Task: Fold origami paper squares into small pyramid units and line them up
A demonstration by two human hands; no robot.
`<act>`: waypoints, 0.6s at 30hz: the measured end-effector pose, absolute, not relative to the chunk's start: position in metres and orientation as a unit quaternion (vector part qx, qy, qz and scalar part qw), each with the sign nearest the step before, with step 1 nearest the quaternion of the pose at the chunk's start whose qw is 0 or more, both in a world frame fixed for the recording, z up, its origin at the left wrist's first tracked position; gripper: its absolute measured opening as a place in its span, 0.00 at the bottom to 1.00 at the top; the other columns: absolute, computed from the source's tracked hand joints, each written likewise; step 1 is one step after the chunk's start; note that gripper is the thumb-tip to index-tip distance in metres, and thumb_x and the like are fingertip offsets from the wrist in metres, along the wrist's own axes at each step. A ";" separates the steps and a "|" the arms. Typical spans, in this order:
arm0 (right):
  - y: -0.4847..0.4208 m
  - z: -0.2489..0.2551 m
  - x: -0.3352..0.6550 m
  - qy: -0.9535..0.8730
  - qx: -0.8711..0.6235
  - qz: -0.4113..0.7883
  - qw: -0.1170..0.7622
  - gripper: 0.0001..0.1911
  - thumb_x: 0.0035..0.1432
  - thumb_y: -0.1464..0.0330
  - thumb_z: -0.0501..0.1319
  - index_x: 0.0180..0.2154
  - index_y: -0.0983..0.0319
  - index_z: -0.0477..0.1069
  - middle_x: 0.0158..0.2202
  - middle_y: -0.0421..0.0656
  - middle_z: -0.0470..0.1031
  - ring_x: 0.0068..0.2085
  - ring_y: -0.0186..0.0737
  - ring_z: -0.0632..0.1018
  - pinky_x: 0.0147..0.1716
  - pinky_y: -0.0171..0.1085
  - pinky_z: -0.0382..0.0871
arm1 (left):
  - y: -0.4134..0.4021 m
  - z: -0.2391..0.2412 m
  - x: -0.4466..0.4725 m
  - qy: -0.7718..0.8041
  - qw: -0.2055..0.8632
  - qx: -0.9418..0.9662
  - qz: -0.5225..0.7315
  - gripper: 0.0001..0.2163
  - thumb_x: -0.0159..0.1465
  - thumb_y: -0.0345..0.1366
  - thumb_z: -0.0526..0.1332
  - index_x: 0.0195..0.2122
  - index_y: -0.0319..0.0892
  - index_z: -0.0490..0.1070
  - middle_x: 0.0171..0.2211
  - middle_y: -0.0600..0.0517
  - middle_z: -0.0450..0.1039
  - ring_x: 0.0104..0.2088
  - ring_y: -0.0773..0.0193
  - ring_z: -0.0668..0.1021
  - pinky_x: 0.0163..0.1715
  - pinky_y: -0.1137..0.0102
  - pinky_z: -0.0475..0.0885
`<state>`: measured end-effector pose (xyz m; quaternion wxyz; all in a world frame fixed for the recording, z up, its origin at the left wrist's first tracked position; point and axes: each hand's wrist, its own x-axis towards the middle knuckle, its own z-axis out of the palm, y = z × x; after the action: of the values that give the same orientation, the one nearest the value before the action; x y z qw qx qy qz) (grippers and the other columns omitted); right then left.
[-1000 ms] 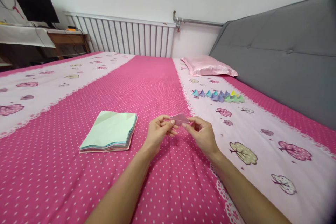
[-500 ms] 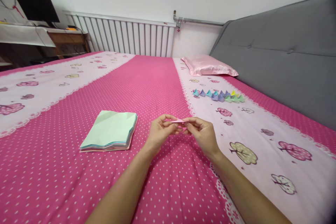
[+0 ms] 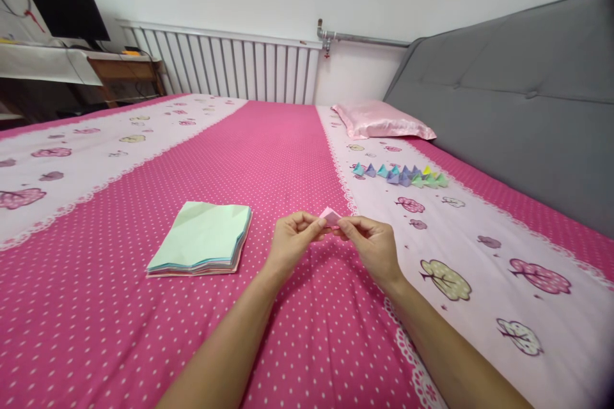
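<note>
A small folded pink paper [image 3: 330,215] is pinched between both my hands just above the bed. My left hand [image 3: 291,241] grips its left side with curled fingers. My right hand [image 3: 370,244] pinches its right side; only a corner of the paper shows above the fingertips. To the left of my hands lies a stack of square paper sheets [image 3: 201,238], the top one pale green. A row of several small folded paper pieces [image 3: 400,175] in blue, purple, green and yellow lies farther off to the right.
The bed [image 3: 144,332] has a pink polka-dot sheet with pale tree-print bands. A pink pillow [image 3: 381,120] lies by the grey headboard [image 3: 518,96]. A white radiator [image 3: 225,64] lines the far wall; a desk with a dark monitor [image 3: 67,13] stands at the back left.
The pink paper, held flat as a wide triangle a second ago, has been folded smaller. My hands have drawn closer together around it.
</note>
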<state>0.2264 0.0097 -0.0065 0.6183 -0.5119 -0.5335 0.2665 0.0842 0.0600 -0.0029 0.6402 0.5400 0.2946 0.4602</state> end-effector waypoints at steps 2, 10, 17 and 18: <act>0.009 -0.007 0.226 -0.530 -0.518 0.264 0.617 0.11 0.51 0.62 0.61 0.32 0.62 0.76 0.27 0.42 0.78 0.29 0.38 0.77 0.33 0.38 0.72 | 0.059 -0.003 0.084 0.297 0.642 0.538 0.458 0.12 0.50 0.41 0.66 0.26 0.36 0.71 0.28 0.47 0.77 0.30 0.64 0.78 0.32 0.71 0.72; 0.008 -0.008 0.220 -0.488 -0.541 0.286 0.622 0.12 0.49 0.60 0.63 0.27 0.63 0.74 0.24 0.42 0.77 0.26 0.36 0.76 0.30 0.35 0.71 | 0.059 -0.008 0.087 0.311 0.637 0.515 0.482 0.11 0.48 0.39 0.68 0.24 0.36 0.72 0.23 0.50 0.74 0.24 0.69 0.75 0.28 0.74 0.70; 0.009 -0.012 0.218 -0.456 -0.538 0.323 0.631 0.13 0.47 0.60 0.65 0.26 0.64 0.70 0.22 0.42 0.76 0.24 0.35 0.76 0.28 0.35 0.71 | 0.057 -0.005 0.088 0.308 0.666 0.485 0.476 0.13 0.48 0.36 0.68 0.31 0.38 0.66 0.21 0.53 0.74 0.24 0.67 0.77 0.27 0.74 0.71; 0.009 -0.013 0.218 -0.452 -0.538 0.324 0.633 0.13 0.47 0.60 0.65 0.26 0.63 0.69 0.22 0.42 0.76 0.24 0.36 0.77 0.28 0.35 0.71 | 0.057 -0.005 0.088 0.308 0.664 0.488 0.476 0.14 0.48 0.36 0.68 0.32 0.38 0.66 0.21 0.53 0.74 0.23 0.67 0.77 0.27 0.74 0.71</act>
<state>0.2175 0.0092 -0.0125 0.6331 -0.5381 -0.4523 0.3241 0.0879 0.0572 -0.0050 0.6641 0.4877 0.3083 0.4755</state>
